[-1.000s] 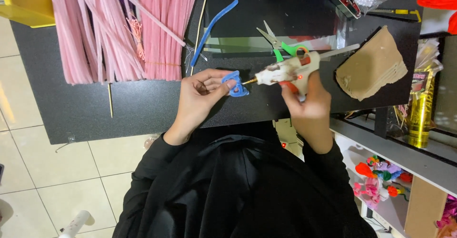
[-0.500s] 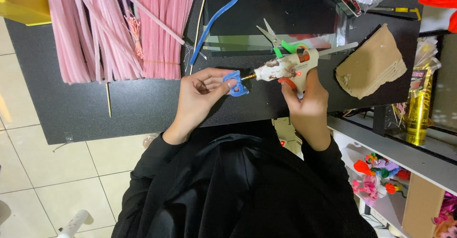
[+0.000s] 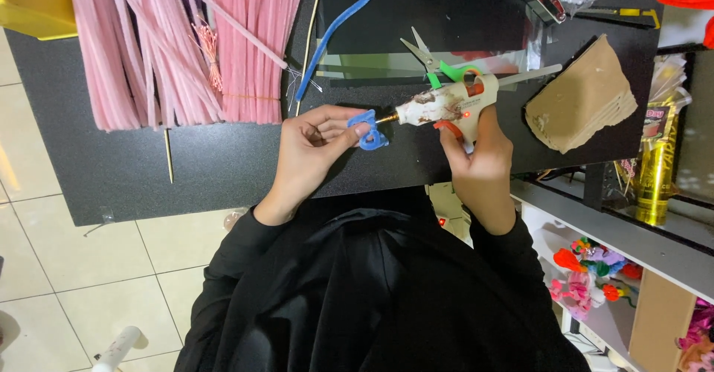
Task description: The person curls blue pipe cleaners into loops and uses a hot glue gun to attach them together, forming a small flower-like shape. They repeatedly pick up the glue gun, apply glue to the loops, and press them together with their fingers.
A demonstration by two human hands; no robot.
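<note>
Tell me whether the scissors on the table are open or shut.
Open: the scissors lie behind the glue gun with their two blades spread apart.

black table (image 3: 186,171) | pink pipe cleaners (image 3: 186,45); blue pipe cleaner (image 3: 331,45); scissors (image 3: 431,63); cardboard (image 3: 584,100)

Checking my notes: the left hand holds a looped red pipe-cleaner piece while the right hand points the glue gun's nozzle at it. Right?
Not quite. In the head view the looped piece in the left hand is blue, not red. The right hand does point the glue gun nozzle at it.
</note>
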